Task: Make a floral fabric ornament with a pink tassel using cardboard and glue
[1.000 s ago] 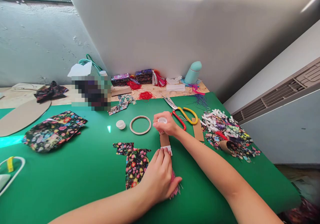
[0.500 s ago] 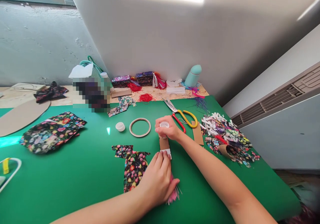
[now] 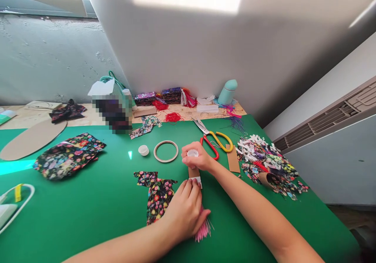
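My right hand [image 3: 196, 157] is wrapped around a white round-ended tube [image 3: 192, 153], held upright over a brown cardboard strip [image 3: 194, 172]. The tube's lower end is hidden by the fingers. My left hand [image 3: 185, 206] lies flat across the strip's near part, its fingertips on a white band [image 3: 199, 180] and its thumb stretched out. From under this hand a pink tassel [image 3: 202, 231] fans out. Just left of it is a black floral fabric piece [image 3: 158, 196], partly covered by the hand. A small white cap [image 3: 143, 150] and a roll of tape [image 3: 156, 152] lie beyond.
Scissors with red and yellow handles [image 3: 216, 139] and a cardboard piece [image 3: 233, 159] lie right of my hands. Farther right is a heap of scraps [image 3: 270, 161]. Floral fabric [image 3: 69, 155] and a cardboard oval [image 3: 32, 139] lie left. A turquoise bottle [image 3: 228, 91] stands at the back.
The view has shifted slightly, so the table things appear a little lower and farther right. Both hands keep nearly the same place and grip.
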{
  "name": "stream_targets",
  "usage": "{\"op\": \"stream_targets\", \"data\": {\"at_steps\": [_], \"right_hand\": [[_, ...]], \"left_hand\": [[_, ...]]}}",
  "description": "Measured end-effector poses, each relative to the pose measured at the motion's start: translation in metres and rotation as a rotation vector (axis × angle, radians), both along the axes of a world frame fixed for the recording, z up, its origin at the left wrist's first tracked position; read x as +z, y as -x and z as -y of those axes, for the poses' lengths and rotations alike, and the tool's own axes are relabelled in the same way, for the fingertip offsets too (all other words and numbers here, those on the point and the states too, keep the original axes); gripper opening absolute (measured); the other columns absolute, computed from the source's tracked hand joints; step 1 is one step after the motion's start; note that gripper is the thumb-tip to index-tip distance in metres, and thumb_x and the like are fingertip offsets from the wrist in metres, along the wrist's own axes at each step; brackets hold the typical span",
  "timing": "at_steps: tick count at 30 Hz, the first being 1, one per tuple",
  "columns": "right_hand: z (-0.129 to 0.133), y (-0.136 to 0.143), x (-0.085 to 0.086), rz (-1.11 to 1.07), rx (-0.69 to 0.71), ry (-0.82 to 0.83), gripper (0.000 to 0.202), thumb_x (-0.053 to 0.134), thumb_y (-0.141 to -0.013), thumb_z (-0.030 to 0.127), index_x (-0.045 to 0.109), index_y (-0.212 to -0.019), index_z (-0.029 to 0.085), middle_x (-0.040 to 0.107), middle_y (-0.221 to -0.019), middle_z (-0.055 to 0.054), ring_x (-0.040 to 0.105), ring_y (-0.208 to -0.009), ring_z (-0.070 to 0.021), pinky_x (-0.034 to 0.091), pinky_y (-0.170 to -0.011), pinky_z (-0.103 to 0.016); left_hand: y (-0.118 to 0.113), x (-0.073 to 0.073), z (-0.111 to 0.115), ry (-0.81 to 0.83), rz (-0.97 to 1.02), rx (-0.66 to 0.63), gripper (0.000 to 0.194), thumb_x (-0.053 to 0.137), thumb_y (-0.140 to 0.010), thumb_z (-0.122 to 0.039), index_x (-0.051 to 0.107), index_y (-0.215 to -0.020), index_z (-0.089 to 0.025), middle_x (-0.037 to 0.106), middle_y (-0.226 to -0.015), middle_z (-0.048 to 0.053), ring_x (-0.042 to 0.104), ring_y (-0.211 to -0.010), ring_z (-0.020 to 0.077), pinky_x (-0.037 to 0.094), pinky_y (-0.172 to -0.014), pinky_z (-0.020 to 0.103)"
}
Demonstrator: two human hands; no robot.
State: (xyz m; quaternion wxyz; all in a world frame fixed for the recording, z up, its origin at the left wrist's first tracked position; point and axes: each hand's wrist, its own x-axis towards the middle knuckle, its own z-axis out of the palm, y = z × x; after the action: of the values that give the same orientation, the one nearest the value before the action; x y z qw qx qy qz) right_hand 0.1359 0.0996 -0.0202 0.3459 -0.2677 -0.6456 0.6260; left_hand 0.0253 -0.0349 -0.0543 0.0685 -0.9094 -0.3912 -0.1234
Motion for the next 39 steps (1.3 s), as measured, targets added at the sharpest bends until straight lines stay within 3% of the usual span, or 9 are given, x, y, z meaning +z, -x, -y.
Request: {"op": "stream_targets", "data": {"at_steps": [15, 30, 34, 39], "right_hand": [[-0.004, 0.003, 0.001, 0.008, -0.133, -0.060, 0.018, 0.057, -0.061, 0.027, 0.044, -0.051, 0.019, 0.038, -0.039, 0.009, 0.030, -0.037, -0.0055, 0.024, -0.037, -0.018], [-0.004, 0.005, -0.001, -0.002, -0.061, -0.037, 0.020, 0.057, -0.064, 0.027, 0.045, -0.051, 0.019, 0.040, -0.038, 0.008, 0.032, -0.034, -0.0058, 0.026, -0.035, -0.019], [-0.008, 0.005, -0.004, -0.022, -0.104, -0.069, 0.021, 0.059, -0.064, 0.026, 0.045, -0.051, 0.018, 0.039, -0.039, 0.008, 0.031, -0.035, -0.0050, 0.025, -0.035, -0.018], [-0.009, 0.003, -0.007, -0.052, -0.040, -0.017, 0.023, 0.058, -0.067, 0.030, 0.043, -0.053, 0.019, 0.040, -0.037, 0.009, 0.032, -0.031, -0.0056, 0.028, -0.033, -0.019]], "left_hand": [[0.000, 0.001, -0.001, 0.001, 0.008, -0.002, 0.048, 0.044, -0.088, -0.040, 0.062, -0.109, -0.001, 0.062, -0.108, 0.022, 0.055, -0.103, 0.0318, 0.040, -0.091, 0.042], [0.000, 0.001, -0.003, -0.025, 0.014, -0.010, 0.047, 0.045, -0.087, -0.039, 0.063, -0.108, -0.001, 0.064, -0.107, 0.021, 0.057, -0.100, 0.0329, 0.041, -0.091, 0.042], [0.001, 0.001, -0.002, -0.021, 0.012, -0.012, 0.047, 0.045, -0.087, -0.038, 0.064, -0.108, -0.001, 0.064, -0.107, 0.021, 0.057, -0.101, 0.0328, 0.041, -0.091, 0.042], [0.000, 0.000, -0.003, -0.048, 0.026, -0.016, 0.047, 0.047, -0.086, -0.038, 0.064, -0.106, 0.000, 0.064, -0.106, 0.022, 0.057, -0.098, 0.0331, 0.041, -0.090, 0.042]]}}
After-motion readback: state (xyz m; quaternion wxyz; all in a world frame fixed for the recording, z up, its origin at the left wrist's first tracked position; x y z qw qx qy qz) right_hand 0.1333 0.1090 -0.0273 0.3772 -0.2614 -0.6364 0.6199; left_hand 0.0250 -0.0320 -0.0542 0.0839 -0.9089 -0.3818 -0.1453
